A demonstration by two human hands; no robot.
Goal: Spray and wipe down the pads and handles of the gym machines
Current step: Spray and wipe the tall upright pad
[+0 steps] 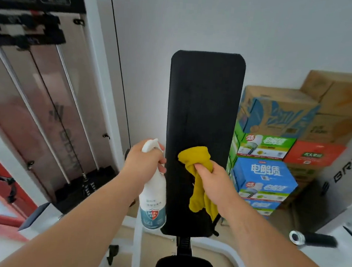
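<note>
From the head camera, my right hand (pixel 211 178) grips a bunched yellow cloth (pixel 196 158) against the lower part of the upright black back pad (pixel 204 104). My left hand (pixel 145 162) clasps the white spray bottle (pixel 154 197) just left of it. I judge wiping barely begun. The pad looks matte and dry. The handle (pixel 314 239) to its lower right awaits.

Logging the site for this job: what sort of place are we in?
Most likely a small gym doubling as storage: a cable weight stack on the left, an upright black back pad, a grip handle, and stacked cartons.
</note>
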